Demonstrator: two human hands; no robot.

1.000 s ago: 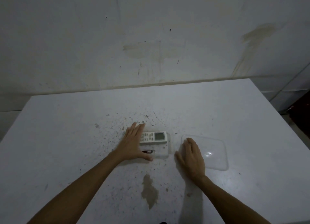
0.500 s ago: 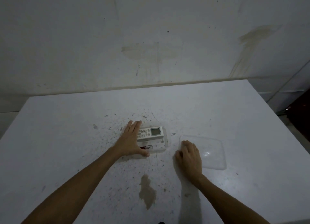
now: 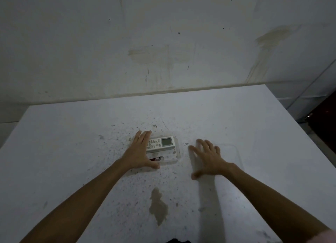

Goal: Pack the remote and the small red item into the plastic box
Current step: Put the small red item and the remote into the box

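A clear plastic box (image 3: 179, 155) sits on the white table (image 3: 245, 119). Inside it lie a white remote (image 3: 161, 143) with a grey screen and, in front of that, a small red item (image 3: 155, 159). My left hand (image 3: 140, 153) clasps the box's left end, fingers at the back edge and thumb along the front. To the right of the box lies the clear lid (image 3: 235, 154), flat on the table. My right hand (image 3: 207, 157) is over the lid's left part with its fingers spread wide and slightly blurred.
A brownish stain (image 3: 158, 206) and many dark specks mark the table in front of the box. A stained wall rises behind the table's far edge. The table's right edge drops off toward a dark object (image 3: 325, 108).
My right hand went from flat on the lid, to curled at its left edge, to spread wide over it. The left hand has stayed on the box.
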